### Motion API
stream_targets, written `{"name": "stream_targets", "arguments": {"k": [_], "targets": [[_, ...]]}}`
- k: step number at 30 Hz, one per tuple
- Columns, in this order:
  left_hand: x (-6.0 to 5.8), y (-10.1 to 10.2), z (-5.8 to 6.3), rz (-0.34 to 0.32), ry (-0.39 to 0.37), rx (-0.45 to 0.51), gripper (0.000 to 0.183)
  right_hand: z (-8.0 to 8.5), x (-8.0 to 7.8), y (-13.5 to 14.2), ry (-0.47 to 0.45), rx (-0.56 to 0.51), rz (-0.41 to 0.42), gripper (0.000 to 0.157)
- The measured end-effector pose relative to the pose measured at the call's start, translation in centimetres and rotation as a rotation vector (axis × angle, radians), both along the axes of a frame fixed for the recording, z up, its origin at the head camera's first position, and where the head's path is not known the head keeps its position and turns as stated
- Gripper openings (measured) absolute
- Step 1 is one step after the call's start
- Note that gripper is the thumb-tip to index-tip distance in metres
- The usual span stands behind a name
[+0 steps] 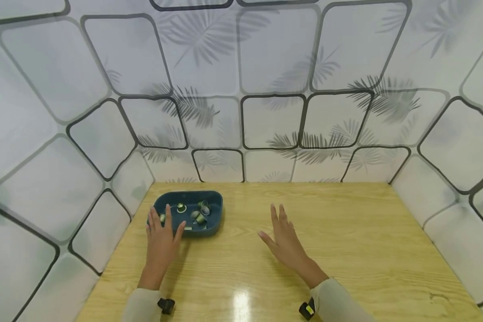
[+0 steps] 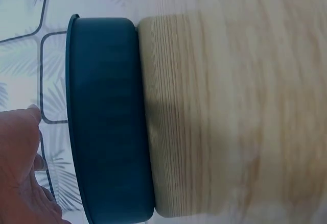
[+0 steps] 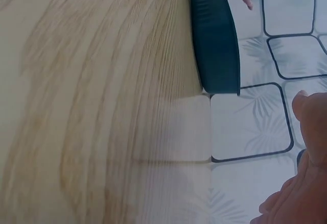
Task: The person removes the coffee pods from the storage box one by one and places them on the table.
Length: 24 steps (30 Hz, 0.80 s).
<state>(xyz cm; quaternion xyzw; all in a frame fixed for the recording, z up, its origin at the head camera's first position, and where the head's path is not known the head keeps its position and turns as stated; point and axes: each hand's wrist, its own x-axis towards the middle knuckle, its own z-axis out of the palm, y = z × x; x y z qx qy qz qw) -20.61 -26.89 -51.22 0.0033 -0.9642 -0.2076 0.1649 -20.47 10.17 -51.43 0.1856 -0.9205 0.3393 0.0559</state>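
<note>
A dark blue plastic tray (image 1: pixel 216 222) stands at the far left of the table. Inside lie several small green-and-silver cups (image 1: pixel 181 207) that look like coffee capsules. My left hand (image 1: pixel 160 246) hovers over the tray's near left side, fingers spread and holding nothing; it covers part of that rim. In the left wrist view the tray's outer wall (image 2: pixel 104 122) shows beside the left hand (image 2: pixel 20 168). My right hand (image 1: pixel 287 248) is held above the table to the right of the tray, its fingers extended, with nothing in it.
The wood-grain table (image 1: pixel 346 250) reaches back to a patterned wall (image 1: pixel 271 120) with leaf prints, and similar panels rise at left and right. Dark wrist devices (image 1: pixel 166 306) sit at both cuffs. A bright reflection lies near the table's front.
</note>
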Motion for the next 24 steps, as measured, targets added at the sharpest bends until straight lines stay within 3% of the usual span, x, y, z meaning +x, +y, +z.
{"name": "stream_targets", "arguments": {"k": [19, 24], "targets": [[-0.8, -2.6, 0.5, 0.043, 0.015, 0.049, 0.075, -0.5, -0.9, -5.2, -0.106, -0.117, 0.093, 0.085], [-1.0, -3.0, 0.5, 0.069, -0.033, 0.093, 0.075, -0.3, -1.3, -6.4, -0.147, -0.133, 0.118, 0.082]]}}
